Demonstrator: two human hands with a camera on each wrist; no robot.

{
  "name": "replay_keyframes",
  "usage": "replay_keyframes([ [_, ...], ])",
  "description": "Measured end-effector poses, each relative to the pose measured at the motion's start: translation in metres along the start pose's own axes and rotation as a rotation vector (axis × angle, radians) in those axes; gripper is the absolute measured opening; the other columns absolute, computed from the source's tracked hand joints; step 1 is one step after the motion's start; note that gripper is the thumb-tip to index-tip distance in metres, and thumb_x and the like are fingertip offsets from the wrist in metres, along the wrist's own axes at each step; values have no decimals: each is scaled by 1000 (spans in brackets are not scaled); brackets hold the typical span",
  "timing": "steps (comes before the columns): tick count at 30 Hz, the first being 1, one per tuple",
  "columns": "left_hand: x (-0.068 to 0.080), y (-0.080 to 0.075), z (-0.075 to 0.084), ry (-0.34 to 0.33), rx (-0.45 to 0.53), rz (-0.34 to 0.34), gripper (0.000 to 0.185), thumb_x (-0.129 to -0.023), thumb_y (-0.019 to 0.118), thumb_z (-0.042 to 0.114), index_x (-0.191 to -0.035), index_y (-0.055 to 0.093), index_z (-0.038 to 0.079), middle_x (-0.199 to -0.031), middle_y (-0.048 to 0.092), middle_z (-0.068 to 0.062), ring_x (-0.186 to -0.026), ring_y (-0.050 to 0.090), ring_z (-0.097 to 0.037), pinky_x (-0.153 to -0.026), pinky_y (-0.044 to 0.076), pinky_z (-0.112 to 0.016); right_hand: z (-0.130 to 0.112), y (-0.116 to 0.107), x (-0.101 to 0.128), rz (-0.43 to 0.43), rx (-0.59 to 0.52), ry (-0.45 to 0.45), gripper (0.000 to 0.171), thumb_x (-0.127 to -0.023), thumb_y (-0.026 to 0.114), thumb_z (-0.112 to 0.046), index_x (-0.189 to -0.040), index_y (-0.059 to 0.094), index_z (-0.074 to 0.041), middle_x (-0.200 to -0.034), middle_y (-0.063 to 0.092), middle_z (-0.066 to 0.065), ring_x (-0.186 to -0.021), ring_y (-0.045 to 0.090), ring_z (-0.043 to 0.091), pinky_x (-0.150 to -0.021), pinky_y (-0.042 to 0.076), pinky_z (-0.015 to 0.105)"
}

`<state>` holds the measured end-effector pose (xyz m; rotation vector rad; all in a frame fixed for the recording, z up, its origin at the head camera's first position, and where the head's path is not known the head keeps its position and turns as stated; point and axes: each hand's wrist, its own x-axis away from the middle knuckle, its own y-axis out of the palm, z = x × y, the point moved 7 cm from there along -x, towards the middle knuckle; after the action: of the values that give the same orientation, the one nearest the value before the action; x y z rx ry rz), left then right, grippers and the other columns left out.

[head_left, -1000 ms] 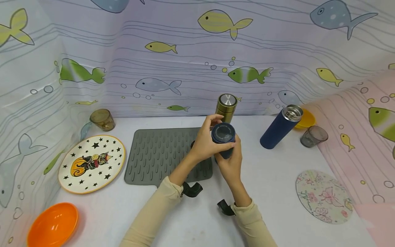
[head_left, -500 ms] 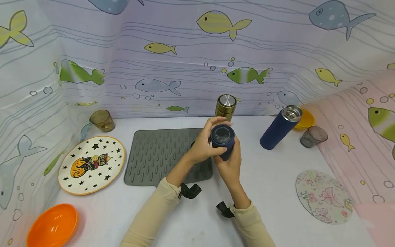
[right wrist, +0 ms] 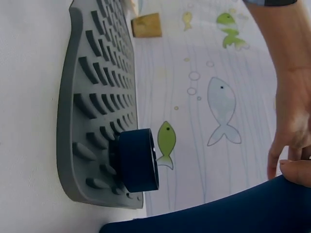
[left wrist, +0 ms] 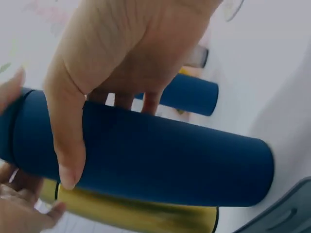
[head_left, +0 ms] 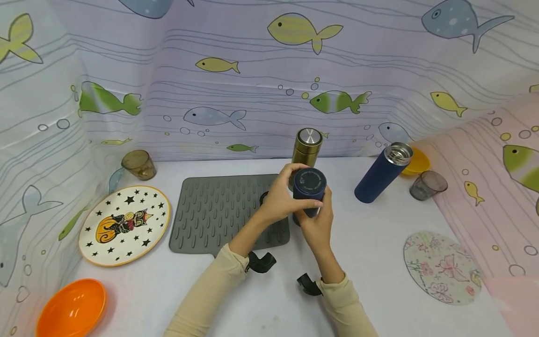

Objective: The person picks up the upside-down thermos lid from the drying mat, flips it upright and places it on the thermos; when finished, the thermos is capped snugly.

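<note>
Grey mat [head_left: 219,210], star plate [head_left: 125,224], orange bowl [head_left: 70,307], gold flask [head_left: 306,146], 2 tumblers.

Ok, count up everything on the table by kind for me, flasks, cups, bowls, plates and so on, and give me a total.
Flasks: 3, navy held flask, gold flask, open navy flask
Loose lid: 1
Cups: 2, brown cup, grey cup
Bowls: 2, orange bowl, yellow bowl
Plates: 2, star plate, floral plate
Drying mat: 1
Total: 11

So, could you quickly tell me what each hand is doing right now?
Left hand: grips the upper part of the dark blue flask.
Right hand: holds the same flask from below.
</note>
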<state>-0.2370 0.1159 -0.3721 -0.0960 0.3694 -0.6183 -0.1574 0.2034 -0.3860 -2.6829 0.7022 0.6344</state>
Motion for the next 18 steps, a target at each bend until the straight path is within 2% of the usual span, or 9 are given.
replay_keyframes([
  [2, -1, -1, 0, 9, -36, 0, 79, -69, 89, 10, -138, 50, 8, -133, 57, -6, -123, 52, -18, -111, 37, -45, 4, -2, 1, 7, 11, -19, 68, -79, 73, 11, -140, 41, 9, -134, 53, 28, -125, 51, 40, -103, 40, 57],
  [3, -2, -2, 0, 18, -31, -22, 77, -69, 89, 9, -137, 53, 8, -132, 59, -7, -123, 53, -18, -111, 36, -46, 8, -3, 2, 6, 20, -31, 69, -79, 75, 9, -140, 42, 7, -135, 54, 26, -126, 51, 38, -105, 39, 57],
  [5, -6, -2, -1, 43, 17, -116, 75, -70, 87, 6, -138, 54, 6, -131, 61, -9, -121, 55, -18, -110, 38, -45, 18, -4, 3, -16, 22, -61, 72, -78, 78, 6, -141, 43, 4, -136, 55, 23, -128, 51, 36, -106, 39, 57],
  [8, -12, 0, -2, 46, 147, -299, 77, -71, 81, -1, -141, 50, -1, -134, 58, -17, -121, 56, -19, -110, 40, -42, 32, -5, 2, -73, 9, -98, 76, -77, 81, 3, -143, 43, -1, -138, 55, 18, -130, 51, 30, -108, 39, 55],
  [10, -16, 1, -3, 39, 219, -397, 77, -72, 78, -5, -142, 46, -5, -135, 56, -22, -120, 56, -19, -109, 42, -39, 29, -5, 0, -104, -6, -109, 79, -74, 82, 7, -142, 43, 2, -137, 55, 21, -128, 52, 32, -107, 39, 56],
  [12, -18, 3, -2, 28, 263, -460, 78, -71, 77, -6, -141, 44, -8, -137, 52, -24, -121, 55, -19, -110, 41, -38, 19, -6, -1, -121, -4, -118, 79, -72, 81, 11, -141, 42, 6, -136, 54, 25, -125, 53, 35, -105, 40, 56],
  [15, -19, 5, -3, 24, 289, -501, 76, -72, 79, -2, -140, 45, -9, -137, 51, -25, -122, 54, -19, -112, 40, -41, 3, -9, -1, -131, 5, -122, 78, -72, 80, 12, -139, 41, 11, -133, 55, 29, -122, 54, 39, -104, 42, 52],
  [17, -18, 5, -2, 32, 263, -491, 76, -75, 81, 3, -141, 45, -7, -139, 51, -23, -123, 53, -20, -113, 38, -44, -4, -11, -2, -131, 19, -116, 75, -72, 79, 12, -137, 41, 13, -130, 56, 31, -120, 55, 40, -103, 44, 43],
  [18, -17, 4, -3, 35, 223, -466, 77, -76, 81, 7, -143, 44, -4, -141, 51, -20, -126, 52, -19, -113, 37, -46, -3, -12, -3, -130, 26, -103, 74, -73, 79, 12, -137, 42, 13, -130, 56, 30, -119, 55, 39, -102, 45, 38],
])
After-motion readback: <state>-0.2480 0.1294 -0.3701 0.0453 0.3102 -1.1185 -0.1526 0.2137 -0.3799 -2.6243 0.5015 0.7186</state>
